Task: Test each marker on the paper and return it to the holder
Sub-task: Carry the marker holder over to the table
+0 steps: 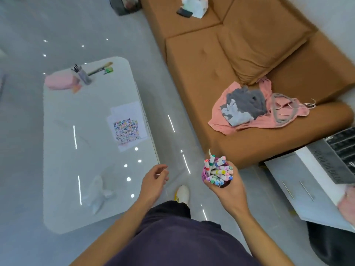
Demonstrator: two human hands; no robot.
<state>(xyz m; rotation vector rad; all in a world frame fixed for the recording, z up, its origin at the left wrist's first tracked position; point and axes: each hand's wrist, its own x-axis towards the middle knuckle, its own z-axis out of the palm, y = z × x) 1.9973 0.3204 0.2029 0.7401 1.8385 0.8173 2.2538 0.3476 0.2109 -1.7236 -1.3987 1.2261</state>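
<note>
The pink holder point(204, 174), packed with capped markers point(219, 172), sits in the right hand point(228, 191), whose fingers wrap round it from below, above the floor near the brown sofa point(211, 64). The left hand point(154, 179) hangs just left of it, fingers loosely curled and holding nothing. Farther left, the scribbled paper point(127, 129) lies at the right edge of the white bench point(76, 150). A pen cup point(84, 76) and a pink pouch point(59, 81) stand at its far end.
</note>
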